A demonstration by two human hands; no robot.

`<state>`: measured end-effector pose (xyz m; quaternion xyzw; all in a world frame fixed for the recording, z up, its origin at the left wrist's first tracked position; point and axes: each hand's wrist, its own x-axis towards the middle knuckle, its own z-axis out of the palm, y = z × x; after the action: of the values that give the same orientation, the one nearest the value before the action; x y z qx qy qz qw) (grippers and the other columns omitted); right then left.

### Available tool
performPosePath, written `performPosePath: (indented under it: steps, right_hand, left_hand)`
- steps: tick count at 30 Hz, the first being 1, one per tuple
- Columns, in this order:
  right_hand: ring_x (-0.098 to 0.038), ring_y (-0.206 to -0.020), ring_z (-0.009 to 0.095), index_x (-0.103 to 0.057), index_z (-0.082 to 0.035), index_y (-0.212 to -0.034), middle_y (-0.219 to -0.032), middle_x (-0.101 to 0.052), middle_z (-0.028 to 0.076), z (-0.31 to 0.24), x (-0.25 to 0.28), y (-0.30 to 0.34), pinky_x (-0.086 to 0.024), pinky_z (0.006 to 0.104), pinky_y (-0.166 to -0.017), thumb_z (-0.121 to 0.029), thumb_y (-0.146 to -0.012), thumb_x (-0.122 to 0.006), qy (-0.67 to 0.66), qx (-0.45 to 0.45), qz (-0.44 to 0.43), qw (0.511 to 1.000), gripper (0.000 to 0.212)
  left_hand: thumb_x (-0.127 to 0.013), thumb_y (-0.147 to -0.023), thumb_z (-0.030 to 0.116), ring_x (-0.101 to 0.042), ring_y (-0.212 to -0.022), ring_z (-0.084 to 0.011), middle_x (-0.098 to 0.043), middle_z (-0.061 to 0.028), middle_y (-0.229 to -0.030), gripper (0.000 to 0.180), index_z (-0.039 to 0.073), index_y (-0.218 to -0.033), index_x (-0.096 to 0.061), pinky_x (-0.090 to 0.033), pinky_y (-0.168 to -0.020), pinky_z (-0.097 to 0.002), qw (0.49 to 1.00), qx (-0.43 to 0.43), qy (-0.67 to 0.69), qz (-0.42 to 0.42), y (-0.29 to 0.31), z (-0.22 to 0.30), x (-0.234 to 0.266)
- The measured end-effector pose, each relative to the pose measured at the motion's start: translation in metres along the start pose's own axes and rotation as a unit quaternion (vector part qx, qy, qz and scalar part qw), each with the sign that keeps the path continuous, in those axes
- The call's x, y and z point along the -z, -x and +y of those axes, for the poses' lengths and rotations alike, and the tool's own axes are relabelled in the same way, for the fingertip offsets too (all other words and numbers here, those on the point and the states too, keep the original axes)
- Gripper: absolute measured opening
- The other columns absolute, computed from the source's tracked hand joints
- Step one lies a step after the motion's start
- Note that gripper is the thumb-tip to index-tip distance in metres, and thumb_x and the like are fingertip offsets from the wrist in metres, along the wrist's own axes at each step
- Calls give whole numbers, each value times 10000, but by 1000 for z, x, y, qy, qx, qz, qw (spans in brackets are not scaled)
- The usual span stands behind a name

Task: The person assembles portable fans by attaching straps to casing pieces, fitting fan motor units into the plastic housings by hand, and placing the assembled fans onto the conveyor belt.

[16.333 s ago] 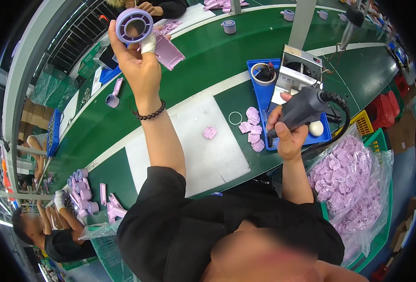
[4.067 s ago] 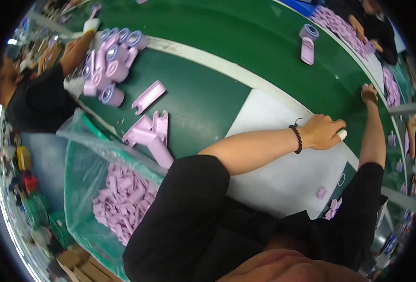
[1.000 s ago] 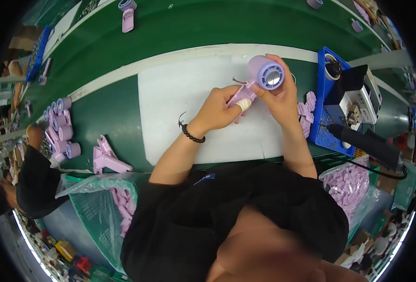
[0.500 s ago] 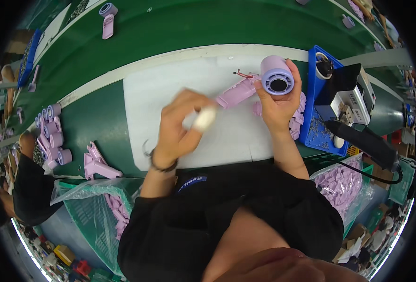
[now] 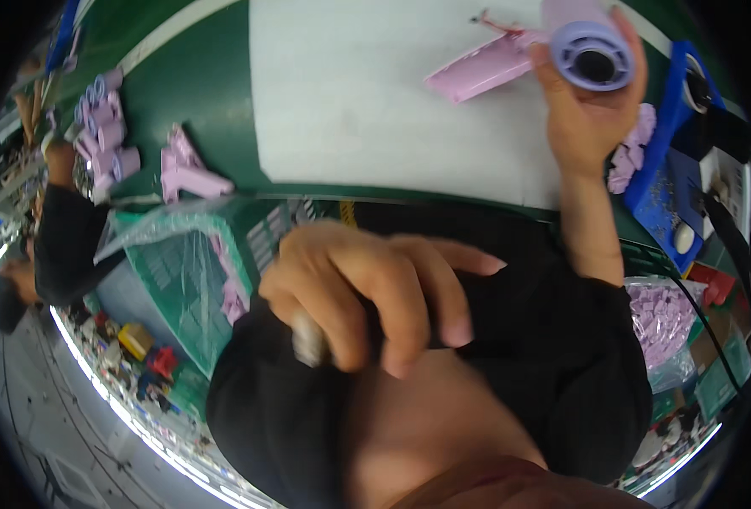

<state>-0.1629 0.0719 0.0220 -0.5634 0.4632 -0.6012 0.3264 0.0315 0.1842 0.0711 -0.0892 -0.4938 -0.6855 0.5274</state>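
Observation:
My right hand (image 5: 591,127) grips a lilac hair dryer (image 5: 572,19) by its round barrel, over the right side of a white mat (image 5: 350,110). Its round grille end faces me, and the handle slants down to the left. Short red and dark wires stick out near the handle's top. Raised in front of my chest, close to the camera, is my left hand (image 5: 371,288), empty, its fingers bent and apart. A white covering wraps one of its fingertips. Several small lilac parts (image 5: 632,148) lie just right of my right wrist.
A blue tray (image 5: 659,199) with small screws stands on the right, beside a dark and white device. On the left are a loose lilac handle shell (image 5: 190,174) and a cluster of dryer barrels (image 5: 108,131). Green crates (image 5: 167,271) with plastic liners sit below the bench. Another person works at far left.
My left hand has moved from over the mat back toward my chest and the camera. The view has shifted, while my right hand still holds the hair dryer.

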Motion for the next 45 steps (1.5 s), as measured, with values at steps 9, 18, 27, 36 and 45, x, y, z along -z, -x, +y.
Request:
performPosePath:
  steps: [9,18,27,36,45]
  right_hand:
    - [-617,-1074,242,-422,-21,-1373,-1275,-532,166,4,2,8,-524,304,-940,42,-723,-812,-40,19,-45,998,760]
    - [-603,-1131,276,-434,-4,-1356,-1268,-546,174,3,-1,10,-516,339,-968,33,-758,-797,-35,24,-50,998,700]
    - [-598,-1143,278,-442,-16,-1356,-1282,-540,175,0,-6,10,-518,343,-969,3,-749,-816,35,56,-49,997,713]
    - [-579,-1142,282,-435,-25,-1369,-1333,-514,172,-11,4,8,-497,378,-986,3,-706,-809,35,113,-75,990,762]
    - [-513,-1227,299,-392,-16,-1398,-1394,-461,176,-12,14,23,-406,377,-1059,10,-734,-771,-130,-45,-71,988,765]
  left_hand:
    - [-509,-766,-40,-542,-668,-162,-519,9,-567,341,150,-484,-507,-446,-785,-692,965,-73,-168,-188,-39,48,32]
    - [-477,-738,-66,-541,-700,-163,-517,3,-562,351,148,-460,-477,-460,-793,-650,904,-85,-340,-244,-43,71,41]
    - [-496,-770,-37,-574,-832,-187,-573,-2,-627,308,130,-521,-565,-482,-805,-577,894,-103,-397,-177,-4,84,29]
    - [-387,-1020,467,-502,-1255,-409,-485,-265,-1368,571,30,-1376,-479,-419,-1040,-508,986,-25,-152,59,38,54,-3]
    - [-308,-933,705,-210,-1423,-487,-176,-322,-1546,988,-105,-1488,-196,-209,-1156,-537,931,303,-178,-95,67,70,-39]
